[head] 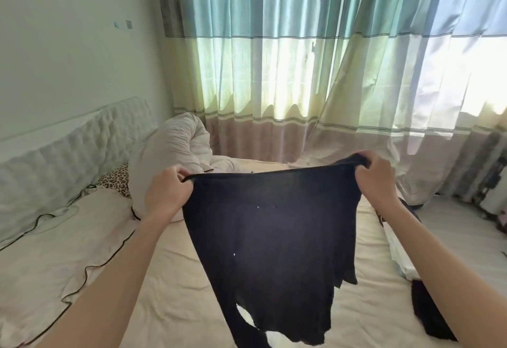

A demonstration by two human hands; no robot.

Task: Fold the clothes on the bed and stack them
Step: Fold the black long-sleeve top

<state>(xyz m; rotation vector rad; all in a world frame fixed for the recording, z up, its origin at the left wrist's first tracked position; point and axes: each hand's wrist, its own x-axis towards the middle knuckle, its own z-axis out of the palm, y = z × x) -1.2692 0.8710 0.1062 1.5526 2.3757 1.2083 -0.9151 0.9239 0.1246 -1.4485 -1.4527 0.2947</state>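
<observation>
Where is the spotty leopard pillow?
In the head view, the leopard pillow lies on the left, against the white headboard, tucked beside the rolled-up white duvet.

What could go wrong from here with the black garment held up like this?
1. The black garment hangs only from its top edge, pinched at the corners by the left hand and right hand; a loose grip on either corner would likely drop that side.
2. Its lower end dangles unevenly, so it may crumple when laid on the bed.
3. Dark clothes lie by the bed's right edge; a careless swing could knock them off.
</observation>
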